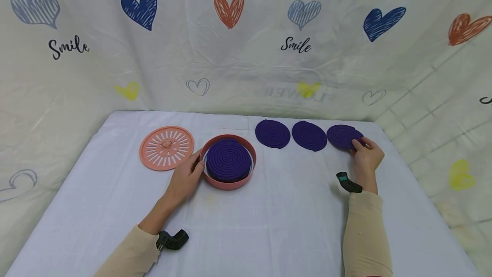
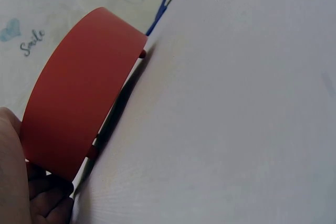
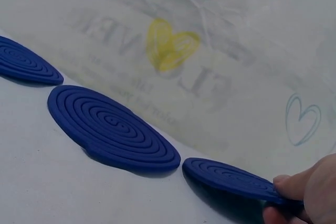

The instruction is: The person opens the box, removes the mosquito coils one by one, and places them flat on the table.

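Note:
My left hand (image 1: pixel 187 176) grips the left side of a round coral-pink holder (image 1: pixel 227 186), the thumb at its wall. Inside lies a purple spiral mosquito coil (image 1: pixel 228 159), apparently on top of a stack. Over at the right, my right hand (image 1: pixel 367 155) pinches the near edge of another mosquito coil (image 1: pixel 342 136) between thumb and fingers. The right wrist view shows that coil (image 3: pixel 231 177) tilted, its held edge raised off the cloth. Seen from the left wrist, the holder's wall (image 2: pixel 84 87) is tipped in the picture and small feet show under it.
Two more coils, one at the left (image 1: pixel 272 134) and one in the middle (image 1: pixel 309 136), lie flat along the table's back edge. A slotted coral lid (image 1: pixel 166 148) rests left of the holder. White cloth (image 1: pixel 269 234) covers the table; a printed curtain (image 1: pixel 246 54) hangs behind.

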Motion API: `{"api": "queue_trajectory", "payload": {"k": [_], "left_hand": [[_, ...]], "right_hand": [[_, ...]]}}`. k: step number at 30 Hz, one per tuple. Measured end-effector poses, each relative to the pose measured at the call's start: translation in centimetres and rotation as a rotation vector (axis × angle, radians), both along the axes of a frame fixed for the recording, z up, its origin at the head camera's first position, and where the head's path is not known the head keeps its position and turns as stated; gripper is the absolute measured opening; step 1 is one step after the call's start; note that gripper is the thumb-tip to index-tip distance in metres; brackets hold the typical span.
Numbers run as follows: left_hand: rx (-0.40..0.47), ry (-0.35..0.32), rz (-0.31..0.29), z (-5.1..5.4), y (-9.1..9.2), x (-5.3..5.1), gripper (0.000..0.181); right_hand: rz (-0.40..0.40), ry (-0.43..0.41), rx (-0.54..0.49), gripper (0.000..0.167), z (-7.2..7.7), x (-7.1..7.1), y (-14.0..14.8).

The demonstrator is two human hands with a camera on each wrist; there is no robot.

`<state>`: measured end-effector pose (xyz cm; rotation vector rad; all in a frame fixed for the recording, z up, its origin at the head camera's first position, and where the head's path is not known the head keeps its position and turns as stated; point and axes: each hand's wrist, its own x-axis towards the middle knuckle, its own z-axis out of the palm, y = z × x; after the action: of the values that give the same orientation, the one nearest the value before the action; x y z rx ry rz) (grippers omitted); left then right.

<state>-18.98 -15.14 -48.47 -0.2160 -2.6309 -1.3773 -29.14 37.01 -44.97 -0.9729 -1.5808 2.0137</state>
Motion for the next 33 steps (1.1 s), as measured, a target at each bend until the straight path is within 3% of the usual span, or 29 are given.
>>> {"api": "queue_trajectory", "payload": {"k": [6,13,15,21,24,28,33], "left_hand": [[0.0,0.006,0.006,-0.1,0.0,0.0,0.049],[-0.009,0.01,0.014,-0.2,0.1,0.0,0.049],[-0.009,0.011,0.014,-0.2,0.1,0.0,0.049],[-0.008,0.013,0.017,-0.2,0.1,-0.1,0.048],[-0.006,0.014,0.014,-0.1,0.1,-0.1,0.048],[0.0,0.017,0.009,0.0,0.1,0.1,0.048],[0.007,0.021,0.004,0.1,0.1,0.1,0.049]], "right_hand": [[0.014,-0.015,0.025,0.066,0.1,0.2,0.1],[0.03,-0.058,0.078,0.065,0.0,0.3,0.2],[0.044,-0.101,0.139,0.062,-0.1,0.3,0.3],[0.076,-0.294,0.47,0.053,-0.6,0.5,0.5],[0.067,-0.326,0.549,0.052,-0.5,0.8,0.6],[0.044,-0.314,0.565,0.05,-0.5,1.0,0.9],[0.03,-0.275,0.505,0.047,-0.4,1.0,1.2]]}}
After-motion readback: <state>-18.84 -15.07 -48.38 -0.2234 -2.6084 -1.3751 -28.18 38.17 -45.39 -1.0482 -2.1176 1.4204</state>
